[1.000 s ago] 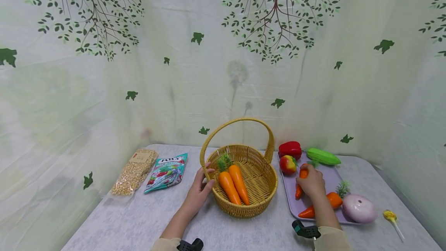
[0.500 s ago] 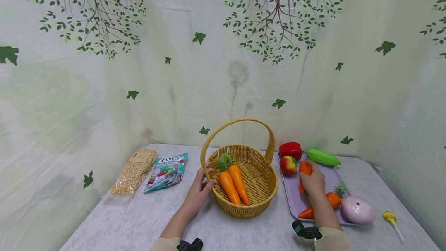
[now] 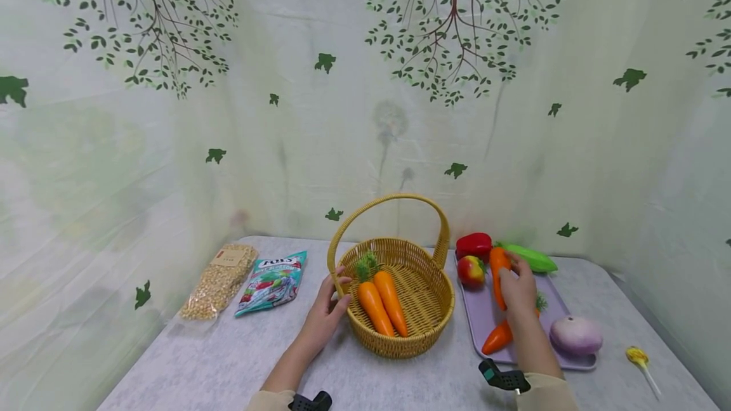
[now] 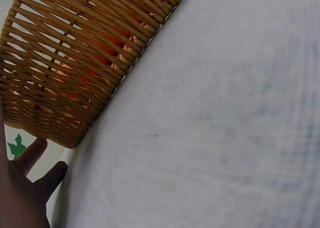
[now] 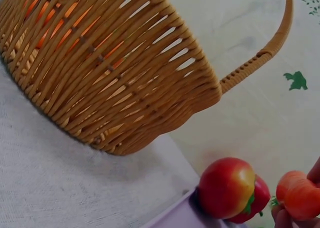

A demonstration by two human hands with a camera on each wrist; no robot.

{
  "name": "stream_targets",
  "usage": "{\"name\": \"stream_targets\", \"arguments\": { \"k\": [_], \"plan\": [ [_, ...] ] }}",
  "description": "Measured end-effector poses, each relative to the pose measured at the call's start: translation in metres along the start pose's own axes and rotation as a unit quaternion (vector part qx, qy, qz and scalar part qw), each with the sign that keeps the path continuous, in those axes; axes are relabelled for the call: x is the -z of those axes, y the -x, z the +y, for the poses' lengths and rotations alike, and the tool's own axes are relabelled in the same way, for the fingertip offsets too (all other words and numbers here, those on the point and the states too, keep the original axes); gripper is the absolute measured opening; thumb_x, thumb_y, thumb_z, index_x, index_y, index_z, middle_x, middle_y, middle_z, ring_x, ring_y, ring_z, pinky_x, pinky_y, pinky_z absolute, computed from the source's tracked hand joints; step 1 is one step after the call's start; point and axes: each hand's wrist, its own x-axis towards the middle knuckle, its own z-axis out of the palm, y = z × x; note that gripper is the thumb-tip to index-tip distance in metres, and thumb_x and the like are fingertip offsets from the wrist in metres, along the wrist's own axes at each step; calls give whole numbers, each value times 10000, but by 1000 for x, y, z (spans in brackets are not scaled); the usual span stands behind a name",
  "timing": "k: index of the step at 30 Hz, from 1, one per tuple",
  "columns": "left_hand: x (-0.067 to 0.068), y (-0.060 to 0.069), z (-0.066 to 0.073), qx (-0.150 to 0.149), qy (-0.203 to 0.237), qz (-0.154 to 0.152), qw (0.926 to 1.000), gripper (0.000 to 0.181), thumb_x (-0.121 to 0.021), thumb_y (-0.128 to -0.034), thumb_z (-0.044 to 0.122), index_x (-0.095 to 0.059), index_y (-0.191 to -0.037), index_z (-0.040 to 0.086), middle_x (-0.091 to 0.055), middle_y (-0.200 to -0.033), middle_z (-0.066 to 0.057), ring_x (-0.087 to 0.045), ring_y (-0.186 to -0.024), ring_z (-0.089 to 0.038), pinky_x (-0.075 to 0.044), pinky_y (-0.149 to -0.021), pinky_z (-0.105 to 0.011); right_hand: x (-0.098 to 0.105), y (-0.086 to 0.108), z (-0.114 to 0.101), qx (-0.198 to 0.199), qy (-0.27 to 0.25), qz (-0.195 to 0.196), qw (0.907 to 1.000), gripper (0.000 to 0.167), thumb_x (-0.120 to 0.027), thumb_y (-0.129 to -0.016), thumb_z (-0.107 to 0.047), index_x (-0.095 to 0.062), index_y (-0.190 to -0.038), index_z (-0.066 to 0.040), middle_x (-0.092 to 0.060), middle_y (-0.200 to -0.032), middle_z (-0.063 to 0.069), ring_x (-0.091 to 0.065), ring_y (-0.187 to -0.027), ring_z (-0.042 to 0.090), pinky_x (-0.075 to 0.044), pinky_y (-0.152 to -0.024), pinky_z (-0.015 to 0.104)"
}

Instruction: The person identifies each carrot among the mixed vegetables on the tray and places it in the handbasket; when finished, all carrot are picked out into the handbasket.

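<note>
Near the table's middle stands a woven basket (image 3: pixel 400 346) with an arched handle and two carrots (image 3: pixel 374 307) inside. My left hand (image 3: pixel 325 319) holds its left side at the handle's base; the left wrist view shows two lower fingers (image 4: pixel 52 180) extended beside it. My right hand (image 3: pixel 518 287) grips another carrot (image 3: pixel 499 274) above the lilac tray (image 3: pixel 473 319). Part of that carrot (image 5: pixel 298 195) shows at the right wrist view's edge. Under my right wrist lies one more carrot (image 3: pixel 498 337) on the tray, partly hidden by the forearm.
A red bell pepper (image 3: pixel 473 245), a red-yellow fruit (image 3: pixel 471 271), a green vegetable (image 3: pixel 537 259) and a round purple vegetable (image 3: pixel 577 335) are on or beside the tray. A lollipop (image 3: pixel 638 357) lies right. Left are a corn kernel bag (image 3: pixel 219 281) and a candy bag (image 3: pixel 273 284).
My right hand has lifted the carrot and turned it upright. The carrot beneath my arm and the purple vegetable have shifted left. My left hand and the basket stay in place.
</note>
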Motion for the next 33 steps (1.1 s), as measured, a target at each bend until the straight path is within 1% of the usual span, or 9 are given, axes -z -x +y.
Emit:
{"name": "stream_targets", "arguments": {
  "k": [4, 6, 12, 16, 20, 24, 28, 30, 33],
  "plan": [
    [1, 1, 2, -3, 31, 6, 10000, 398, -524, -1039, 161, -448, -1429, 156, -313, -1615, -61, -409, -1446, -313, -439, -1093, -527, 3, 1, -6, 19, -388, -296, 9988, 634, -398, -929, -86, -364, -1547, -221, -360, -1544, 194, -432, -1205, 320, -451, -717, 225],
    [1, 0, 3, -29, 63, 10, 10000, 399, -522, -1039, 153, -445, -1430, 167, -326, -1606, -74, -407, -1449, -315, -434, -1094, -539, 5, 2, -9, 39, -525, -514, 9973, 635, -393, -938, -86, -353, -1553, -239, -348, -1555, 182, -432, -1202, 294, -457, -688, 195],
    [1, -1, 2, -29, 90, 8, 10000, 438, -513, -1039, 131, -415, -1463, 92, -380, -1560, -101, -410, -1446, -321, -418, -1090, -584, 9, 5, -17, 139, -597, -1071, 9924, 670, -377, -947, -71, -297, -1576, -285, -271, -1632, 149, -392, -1294, 284, -461, -757, 154],
    [1, -1, 1, -18, 93, -9, 10000, 430, -514, -1039, 133, -420, -1457, 104, -373, -1563, -112, -410, -1444, -328, -413, -1090, -592, 11, 5, -20, 123, -667, -1433, 9874, 711, -384, -953, -52, -235, -1591, -329, -204, -1672, 104, -354, -1355, 293, -471, -784, 135],
    [1, -1, 1, 5, 97, -31, 9999, 446, -514, -1038, 134, -408, -1472, 142, -399, -1541, -127, -408, -1446, -331, -402, -1095, -605, 15, 5, -21, 185, -470, -1923, 9800, 736, -396, -957, -28, -201, -1598, -332, -201, -1671, 107, -333, -1396, 306, -454, -826, 132],
    [1, -1, -1, -12, 125, -41, 9999, 441, -515, -1038, 137, -412, -1466, 107, -384, -1558, -120, -395, -1452, -347, -390, -1100, -622, 18, 7, -23, 231, 45, -2350, 9717, 691, -443, -953, -58, -290, -1572, -324, -246, -1649, 103, -315, -1400, 329, -426, -897, 238],
    [0, -1, -2, -103, 148, -12, 9998, 432, -517, -1037, 134, -417, -1453, 73, -366, -1569, -120, -391, -1449, -371, -393, -1089, -637, 19, 12, -25, 255, 468, -2701, 9614, 654, -482, -927, -79, -386, -1529, -318, -250, -1645, 102, -290, -1383, 355, -386, -907, 345],
    [0, -1, -2, -163, 159, 3, 9997, 431, -517, -1036, 127, -416, -1450, 66, -364, -1568, -131, -389, -1448, -381, -396, -1083, -642, 18, 15, -27, 318, 617, -2872, 9553, 649, -496, -915, -80, -410, -1514, -316, -259, -1635, 105, -309, -1351, 356, -383, -896, 362],
    [0, -1, -2, -224, 169, 8, 9996, 432, -517, -1035, 118, -415, -1451, 63, -365, -1565, -142, -387, -1447, -386, -396, -1079, -647, 15, 18, -29, 556, 705, -3101, 9465, 634, -501, -914, -68, -429, -1505, -285, -301, -1607, 120, -371, -1298, 342, -403, -886, 340]
  ]
}}
